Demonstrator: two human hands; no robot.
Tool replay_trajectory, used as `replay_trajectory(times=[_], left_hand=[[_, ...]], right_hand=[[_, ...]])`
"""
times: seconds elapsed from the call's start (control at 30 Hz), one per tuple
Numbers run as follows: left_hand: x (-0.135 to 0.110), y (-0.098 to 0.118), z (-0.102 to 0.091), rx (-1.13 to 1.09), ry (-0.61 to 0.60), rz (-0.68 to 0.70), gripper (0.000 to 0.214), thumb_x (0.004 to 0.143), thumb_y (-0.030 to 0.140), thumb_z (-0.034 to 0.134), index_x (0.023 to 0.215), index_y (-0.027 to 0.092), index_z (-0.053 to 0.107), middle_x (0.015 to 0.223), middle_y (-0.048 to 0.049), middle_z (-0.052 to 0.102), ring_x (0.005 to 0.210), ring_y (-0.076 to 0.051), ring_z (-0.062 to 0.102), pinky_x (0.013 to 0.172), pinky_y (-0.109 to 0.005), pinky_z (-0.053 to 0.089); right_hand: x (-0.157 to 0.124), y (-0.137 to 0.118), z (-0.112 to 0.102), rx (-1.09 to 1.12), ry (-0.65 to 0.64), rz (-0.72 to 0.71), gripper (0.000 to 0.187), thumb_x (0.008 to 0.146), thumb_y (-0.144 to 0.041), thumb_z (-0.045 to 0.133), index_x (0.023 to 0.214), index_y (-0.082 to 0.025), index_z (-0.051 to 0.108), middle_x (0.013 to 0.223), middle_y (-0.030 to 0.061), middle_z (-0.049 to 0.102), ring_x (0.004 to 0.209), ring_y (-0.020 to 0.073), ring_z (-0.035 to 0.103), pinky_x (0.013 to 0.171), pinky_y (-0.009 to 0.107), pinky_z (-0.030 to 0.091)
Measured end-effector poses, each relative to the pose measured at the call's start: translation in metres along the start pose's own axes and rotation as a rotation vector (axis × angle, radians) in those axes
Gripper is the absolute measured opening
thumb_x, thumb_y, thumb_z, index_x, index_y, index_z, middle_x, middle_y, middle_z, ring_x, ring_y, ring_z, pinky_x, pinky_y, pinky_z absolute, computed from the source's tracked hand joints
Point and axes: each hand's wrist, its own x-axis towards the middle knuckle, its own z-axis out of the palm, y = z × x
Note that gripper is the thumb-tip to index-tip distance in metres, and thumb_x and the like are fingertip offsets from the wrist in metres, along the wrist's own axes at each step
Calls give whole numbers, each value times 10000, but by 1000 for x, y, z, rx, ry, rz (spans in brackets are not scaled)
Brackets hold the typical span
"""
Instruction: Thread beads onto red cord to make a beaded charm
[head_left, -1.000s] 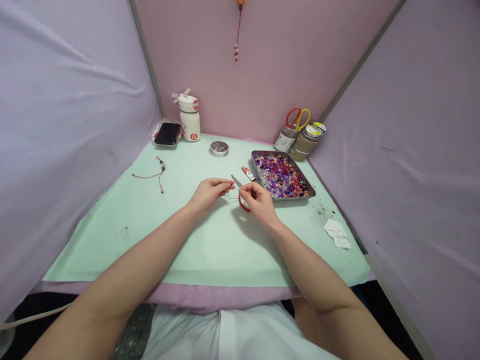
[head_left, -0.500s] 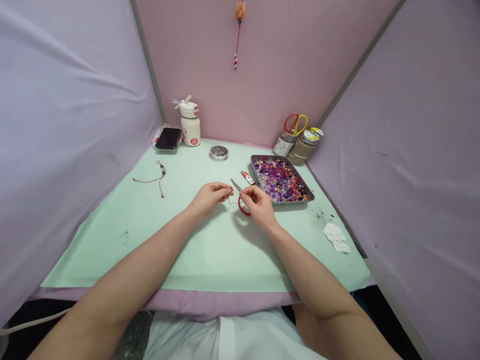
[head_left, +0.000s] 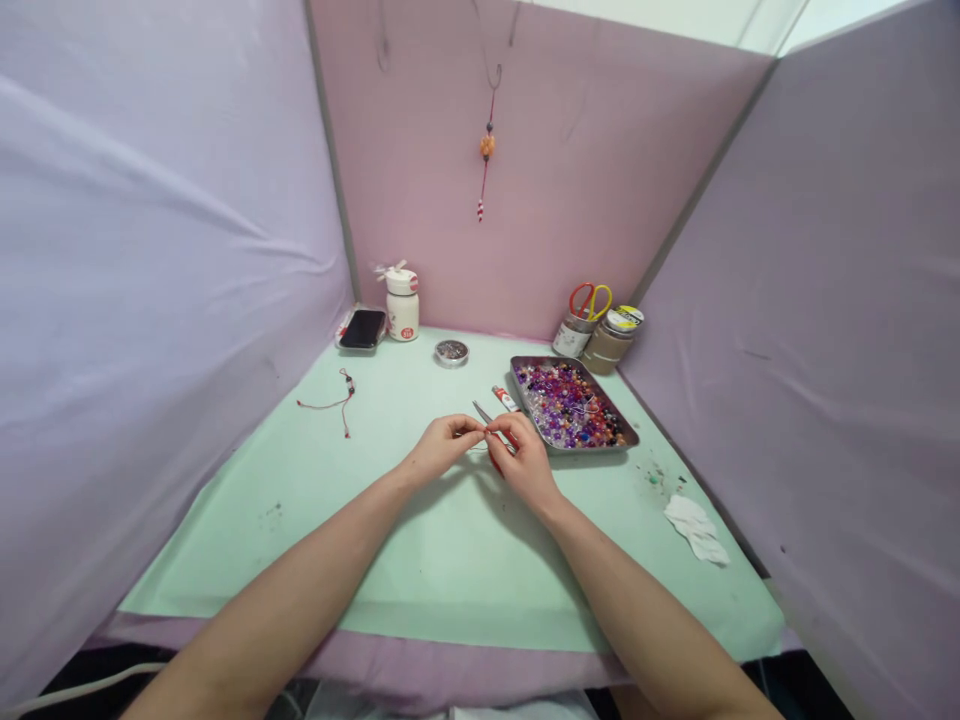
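My left hand [head_left: 448,446] and my right hand [head_left: 525,466] meet over the middle of the table, fingertips pinched together and almost touching. Between them runs a thin red cord [head_left: 474,447], mostly hidden by the fingers. Scissors [head_left: 481,411] with red handles lie on the table partly behind my right hand, blades pointing away to the left. Just beyond them is a small red and white tube or lighter [head_left: 505,398]. A metal tray [head_left: 592,452] of purple, red, clear and black beads stands right of my right hand.
A knotted red cord with dark beads [head_left: 349,388] lies left. Behind are a phone [head_left: 364,329], a white bottle [head_left: 403,315], a small round dish [head_left: 451,354], a jar with scissors [head_left: 571,336] and a lidded jar [head_left: 609,345]. Crumpled tissue [head_left: 697,528] lies right. A beaded cord [head_left: 487,147] hangs behind.
The view has tilted upward, showing more of the back wall. My hands have come closer together, their fingertips now almost touching; the cord between them shows less.
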Motion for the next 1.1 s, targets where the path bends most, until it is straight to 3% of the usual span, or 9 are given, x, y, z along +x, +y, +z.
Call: replay_trajectory(times=[0.3, 0.6, 0.97, 1.1], left_hand=[[-1, -3, 3, 120, 86, 39, 212, 730, 363, 602, 748, 171, 691, 792, -60, 705, 765, -191, 618, 757, -317, 465], [2, -3, -1, 153, 134, 28, 225, 703, 372, 622, 761, 173, 709, 816, -69, 721, 772, -205, 626, 778, -341, 479], [5, -5, -6, 173, 104, 16, 267, 708, 407, 633, 778, 160, 702, 804, -66, 710, 733, -179, 604, 736, -308, 452], [6, -8, -8, 102, 41, -43, 285, 684, 413, 664, 780, 146, 700, 767, -50, 687, 687, -153, 566, 693, -295, 433]], right_hand=[[0, 2, 0, 35, 12, 15, 92, 848, -275, 554, 787, -217, 590, 938, 56, 549, 943, 202, 549, 884, 361, 413], [0, -4, -1, 77, 126, 62, 80, 855, -265, 494, 787, -223, 498, 937, 52, 521, 939, 192, 516, 834, 341, 428], [-2, -4, -1, 100, 130, 14, 116, 891, -283, 462, 794, -220, 473, 901, 38, 512, 907, 184, 512, 856, 342, 397], [-2, 2, 2, 195, 155, 98, 116, 890, -307, 480, 810, -224, 484, 898, 26, 520, 885, 166, 514, 849, 326, 402]])
